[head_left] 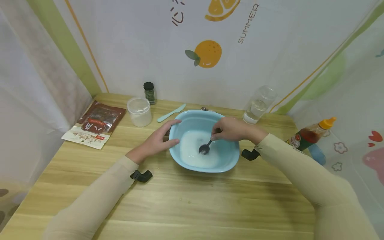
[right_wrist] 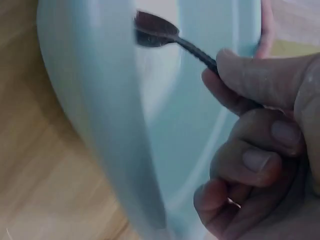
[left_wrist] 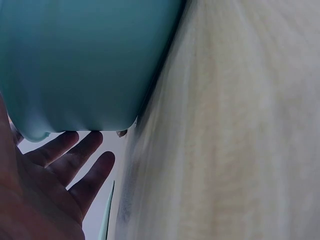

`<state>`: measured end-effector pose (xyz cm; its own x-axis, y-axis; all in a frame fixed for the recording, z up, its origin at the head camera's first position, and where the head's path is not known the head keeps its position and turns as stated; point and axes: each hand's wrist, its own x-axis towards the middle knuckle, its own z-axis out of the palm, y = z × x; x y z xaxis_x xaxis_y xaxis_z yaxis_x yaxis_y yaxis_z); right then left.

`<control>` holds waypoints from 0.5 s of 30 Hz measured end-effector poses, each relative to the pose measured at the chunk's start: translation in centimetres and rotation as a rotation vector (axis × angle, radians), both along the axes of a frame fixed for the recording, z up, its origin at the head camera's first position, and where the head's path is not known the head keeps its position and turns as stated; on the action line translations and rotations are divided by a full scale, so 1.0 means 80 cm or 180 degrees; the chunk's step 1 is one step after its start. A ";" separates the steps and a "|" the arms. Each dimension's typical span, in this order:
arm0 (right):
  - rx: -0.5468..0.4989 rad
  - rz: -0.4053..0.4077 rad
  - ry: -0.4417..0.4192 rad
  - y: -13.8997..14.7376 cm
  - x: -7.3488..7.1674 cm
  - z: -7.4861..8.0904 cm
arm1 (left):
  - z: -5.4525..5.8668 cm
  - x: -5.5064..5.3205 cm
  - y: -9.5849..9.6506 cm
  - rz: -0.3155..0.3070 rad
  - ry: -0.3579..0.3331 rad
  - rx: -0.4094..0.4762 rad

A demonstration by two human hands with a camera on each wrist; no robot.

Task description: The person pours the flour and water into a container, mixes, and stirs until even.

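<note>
In the head view a light blue plastic basin (head_left: 232, 160) stands on the wooden table with a white layer (head_left: 192, 160) in its bottom. My left hand (head_left: 153, 141) is at the basin's left side, thumb and forefinger at the rim. In the left wrist view its fingers (left_wrist: 75, 160) are fairly straight and spread, tips against the outer wall. My right hand (head_left: 229, 129) reaches over the right rim and pinches the thin handle of a small dark spoon (head_left: 204, 149) between thumb and forefinger. The spoon's bowl is down at the white layer; the other fingers curl into the palm.
Behind the basin lie a pale green spreader knife (head_left: 171, 113), a lidded clear tub (head_left: 139, 113) and a spice jar (head_left: 149, 93). A brown packet (head_left: 94, 125) lies far left. To the right stand a glass with water (head_left: 255, 110) and a yellow-capped sauce bottle (head_left: 309, 135).
</note>
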<state>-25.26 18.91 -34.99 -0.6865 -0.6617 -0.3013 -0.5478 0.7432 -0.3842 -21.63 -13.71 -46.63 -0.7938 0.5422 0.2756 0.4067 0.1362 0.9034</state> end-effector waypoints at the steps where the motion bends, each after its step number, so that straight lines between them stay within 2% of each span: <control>1: -0.0011 0.0058 -0.0054 -0.001 0.002 0.000 | 0.000 0.000 0.001 0.0000 -0.0007 0.0003; 3: -0.0021 0.0132 -0.0101 -0.005 0.005 -0.001 | 0.000 0.000 0.002 0.0003 -0.0013 0.0014; 5: -0.0053 0.0133 0.0011 -0.009 0.006 -0.001 | 0.000 0.001 0.003 0.0021 -0.0012 0.0016; 9: 0.0032 -0.0089 0.0245 -0.009 0.007 0.004 | -0.001 0.001 0.005 0.0032 -0.0002 -0.0006; 11: 0.0061 -0.0047 0.0148 -0.009 0.010 0.006 | -0.001 0.001 0.005 0.0029 0.0005 0.0004; 15: -0.0014 0.0199 -0.0047 -0.020 0.015 0.005 | 0.000 0.003 0.004 0.0062 0.0037 -0.0002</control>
